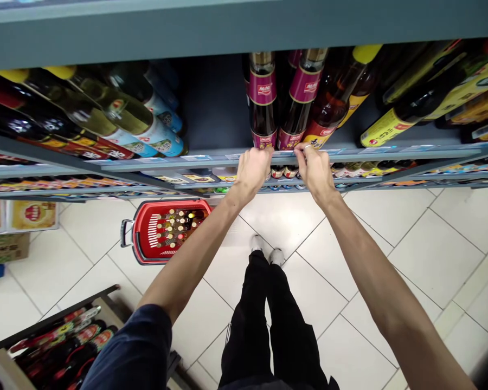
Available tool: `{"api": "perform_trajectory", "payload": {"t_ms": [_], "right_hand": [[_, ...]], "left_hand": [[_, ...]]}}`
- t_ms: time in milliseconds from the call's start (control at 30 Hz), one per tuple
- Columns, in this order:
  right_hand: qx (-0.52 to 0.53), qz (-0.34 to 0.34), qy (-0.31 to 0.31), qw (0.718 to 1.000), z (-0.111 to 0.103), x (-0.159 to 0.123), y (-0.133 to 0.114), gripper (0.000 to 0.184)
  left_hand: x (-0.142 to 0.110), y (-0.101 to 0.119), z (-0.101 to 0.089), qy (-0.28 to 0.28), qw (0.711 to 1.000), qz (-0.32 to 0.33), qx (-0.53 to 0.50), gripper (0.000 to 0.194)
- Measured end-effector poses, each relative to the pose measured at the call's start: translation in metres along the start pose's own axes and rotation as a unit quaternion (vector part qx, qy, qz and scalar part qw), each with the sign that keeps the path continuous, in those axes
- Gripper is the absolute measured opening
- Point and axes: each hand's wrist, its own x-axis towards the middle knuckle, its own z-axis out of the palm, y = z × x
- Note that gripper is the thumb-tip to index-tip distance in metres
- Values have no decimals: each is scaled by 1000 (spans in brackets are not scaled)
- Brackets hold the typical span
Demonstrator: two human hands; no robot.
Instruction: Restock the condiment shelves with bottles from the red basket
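Note:
Two dark sauce bottles with purple labels, one on the left (263,103) and one on the right (301,100), stand side by side at the front of the shelf (211,108). My left hand (252,170) is closed at the shelf's front edge, just below the left bottle's base. At the foot of the right bottle, my right hand (315,170) has its thumb and fingers pinched together, a ring on one finger. Whatever lies between the fingers of either hand is hidden. Against the right bottle leans the view of a yellow-capped bottle (333,103) with a red and yellow label.
Blue-labelled bottles (162,135) stand left on the shelf, yellow-labelled ones (390,127) right. A red basket (146,254) holding several bottles sits on the tiled floor. A rack of bottles (81,346) is at lower left, with cartons (32,215) beyond it.

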Motion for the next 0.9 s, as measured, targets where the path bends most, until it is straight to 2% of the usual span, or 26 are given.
{"api": "perform_trajectory", "payload": {"t_ms": [300, 667, 800, 900], "right_hand": [[-6, -4, -11, 1000, 4, 3, 6, 41], [-46, -37, -50, 997, 2, 3, 19, 41], [-49, -28, -50, 997, -2, 2, 9, 36], [-12, 10, -28, 999, -10, -24, -9, 41]], "left_hand": [[0, -11, 13, 18, 1000, -12, -12, 45], [2, -9, 16, 26, 999, 34, 8, 44], [4, -8, 22, 38, 998, 42, 10, 44], [-19, -8, 30, 54, 998, 16, -22, 45]]}}
